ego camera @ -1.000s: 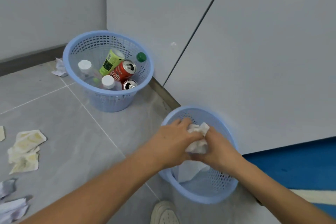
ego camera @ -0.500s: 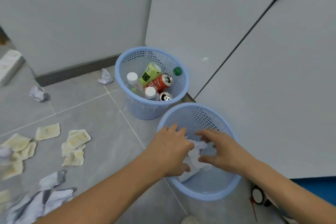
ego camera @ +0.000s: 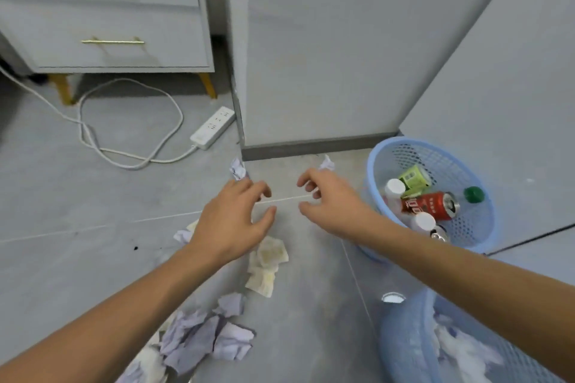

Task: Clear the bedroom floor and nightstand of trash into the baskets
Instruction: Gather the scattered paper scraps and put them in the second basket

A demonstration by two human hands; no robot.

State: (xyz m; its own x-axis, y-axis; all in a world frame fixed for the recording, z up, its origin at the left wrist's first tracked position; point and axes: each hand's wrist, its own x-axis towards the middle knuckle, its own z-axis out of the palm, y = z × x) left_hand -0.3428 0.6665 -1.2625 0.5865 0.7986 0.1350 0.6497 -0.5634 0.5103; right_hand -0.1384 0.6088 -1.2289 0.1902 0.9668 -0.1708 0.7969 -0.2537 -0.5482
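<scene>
Both of my hands hang over the grey floor, holding nothing. My left hand (ego camera: 231,224) has loosely spread fingers, just below a crumpled paper ball (ego camera: 237,168). My right hand (ego camera: 331,200) reaches forward with relaxed fingers, near a second crumpled paper (ego camera: 327,162) by the baseboard. Yellowish wrappers (ego camera: 267,264) lie below my left hand. A heap of crumpled white paper (ego camera: 205,339) sits on the floor near the bottom of the view. One blue basket (ego camera: 378,158) at right holds bottles and cans. A nearer blue basket (ego camera: 404,339) at bottom right holds white paper.
A grey nightstand (ego camera: 124,9) with gold handles stands at top left. A white power strip (ego camera: 213,127) and its looped cable (ego camera: 130,121) lie on the floor beside it. A grey wall corner (ego camera: 311,71) rises behind the hands.
The paper wad I held over the near basket has left my hands and paper lies inside it. Both hands have swung left out of the basket, over the floor. The view has turned left.
</scene>
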